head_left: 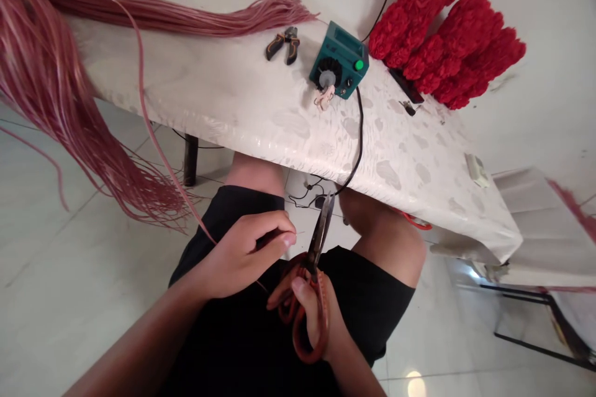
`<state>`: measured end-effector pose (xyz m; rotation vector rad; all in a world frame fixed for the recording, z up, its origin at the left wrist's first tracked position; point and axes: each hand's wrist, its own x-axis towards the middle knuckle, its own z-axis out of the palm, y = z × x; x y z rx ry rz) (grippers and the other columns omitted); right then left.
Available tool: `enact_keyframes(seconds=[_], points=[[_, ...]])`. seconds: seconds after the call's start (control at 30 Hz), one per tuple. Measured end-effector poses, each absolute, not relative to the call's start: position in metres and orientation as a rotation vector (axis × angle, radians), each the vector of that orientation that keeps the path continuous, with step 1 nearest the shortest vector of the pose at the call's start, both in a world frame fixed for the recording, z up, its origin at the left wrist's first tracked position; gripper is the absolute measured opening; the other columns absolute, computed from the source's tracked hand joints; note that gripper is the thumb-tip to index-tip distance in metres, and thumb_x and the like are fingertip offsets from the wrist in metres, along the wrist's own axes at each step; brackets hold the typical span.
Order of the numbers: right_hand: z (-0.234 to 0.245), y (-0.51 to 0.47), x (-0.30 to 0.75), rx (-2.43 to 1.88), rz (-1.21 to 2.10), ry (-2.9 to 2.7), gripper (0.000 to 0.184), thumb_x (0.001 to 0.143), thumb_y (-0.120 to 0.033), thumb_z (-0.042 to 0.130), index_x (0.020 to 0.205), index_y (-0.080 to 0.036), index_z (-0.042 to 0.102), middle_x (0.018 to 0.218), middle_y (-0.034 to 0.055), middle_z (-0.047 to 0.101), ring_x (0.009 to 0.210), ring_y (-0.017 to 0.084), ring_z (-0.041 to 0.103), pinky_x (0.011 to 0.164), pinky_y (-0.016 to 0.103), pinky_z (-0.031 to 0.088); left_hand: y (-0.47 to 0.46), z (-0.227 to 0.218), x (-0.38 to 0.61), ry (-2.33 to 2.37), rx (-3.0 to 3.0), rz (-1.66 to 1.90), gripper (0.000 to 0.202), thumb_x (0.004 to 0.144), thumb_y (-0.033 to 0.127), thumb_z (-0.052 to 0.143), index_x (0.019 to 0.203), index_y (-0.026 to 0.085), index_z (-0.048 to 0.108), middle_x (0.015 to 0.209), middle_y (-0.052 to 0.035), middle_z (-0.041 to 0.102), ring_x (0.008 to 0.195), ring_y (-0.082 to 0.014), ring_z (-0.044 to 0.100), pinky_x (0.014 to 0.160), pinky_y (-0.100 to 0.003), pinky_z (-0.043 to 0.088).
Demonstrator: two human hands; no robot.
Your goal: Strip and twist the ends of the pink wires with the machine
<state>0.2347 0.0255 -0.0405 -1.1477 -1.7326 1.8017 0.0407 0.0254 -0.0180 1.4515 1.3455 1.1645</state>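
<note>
Between the thumb and forefinger of my left hand a thin pink strand is pinched. Its fine tip pokes out toward the scissor blades, while the rest runs up and left to the pink bundle. My right hand grips red-handled scissors, fingers in the loops and blades pointing up, almost closed. The blades stand just right of the strand's tip, apart from it. Both hands are over my lap, in front of the table edge.
On the white-covered table lie pink strand bundles, pliers, a green machine with a black cord, and red flower bunches. A thick pink bundle hangs over the left edge. A small pale box sits near the right end.
</note>
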Motion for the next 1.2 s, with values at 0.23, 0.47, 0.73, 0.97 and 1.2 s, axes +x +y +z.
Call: enact_keyframes(seconds=[0.23, 0.47, 0.73, 0.97, 1.2], points=[[-0.04, 0.019, 0.235, -1.198, 1.821, -1.712, 0.055, 0.098, -0.06, 0.046, 0.08, -0.016, 0.074, 0.073, 0.0086, 0.074, 0.061, 0.018, 0.064, 0.06, 0.029, 0.047, 0.023, -0.018, 0.04, 1.274, 1.464, 1.211, 0.023, 0.096, 0.026, 0.048, 0.076, 0.021, 0.058, 0.072, 0.0024, 0.058, 0.065, -0.012, 0.052, 0.062, -0.023, 0.043], [-0.045, 0.02, 0.236, -1.18, 1.815, -1.705, 0.053, 0.099, -0.057, 0.045, 0.081, -0.015, 0.073, 0.076, 0.009, 0.073, 0.063, 0.018, 0.063, 0.061, 0.029, 0.047, 0.024, -0.016, 0.039, 1.267, 1.44, 1.208, 0.024, 0.096, 0.029, 0.049, 0.076, 0.02, 0.06, 0.071, 0.0016, 0.058, 0.065, -0.0129, 0.052, 0.061, -0.024, 0.043], [-0.044, 0.018, 0.241, -1.096, 1.821, -1.818, 0.051, 0.099, -0.058, 0.046, 0.089, -0.016, 0.072, 0.079, 0.0071, 0.07, 0.064, 0.016, 0.059, 0.062, 0.029, 0.045, 0.024, -0.017, 0.041, 1.281, 1.468, 1.225, 0.022, 0.096, 0.024, 0.049, 0.078, 0.019, 0.06, 0.071, 0.003, 0.058, 0.065, -0.0106, 0.052, 0.061, -0.022, 0.043], [-0.045, 0.016, 0.241, -1.04, 1.814, -1.917, 0.047, 0.099, -0.057, 0.047, 0.096, -0.017, 0.072, 0.088, 0.0067, 0.07, 0.074, 0.018, 0.061, 0.068, 0.03, 0.046, 0.023, -0.018, 0.038, 1.343, 1.517, 1.206, 0.016, 0.095, 0.019, 0.051, 0.085, 0.019, 0.063, 0.074, 0.0053, 0.061, 0.064, -0.0071, 0.055, 0.059, -0.018, 0.043], [-0.042, 0.015, 0.244, -1.041, 1.803, -1.954, 0.044, 0.099, -0.055, 0.046, 0.096, -0.019, 0.07, 0.088, 0.0057, 0.07, 0.071, 0.017, 0.06, 0.066, 0.03, 0.045, 0.024, -0.016, 0.039, 1.29, 1.443, 1.171, 0.017, 0.096, 0.017, 0.05, 0.082, 0.018, 0.06, 0.066, 0.0072, 0.061, 0.053, -0.0043, 0.051, 0.049, -0.015, 0.039]])
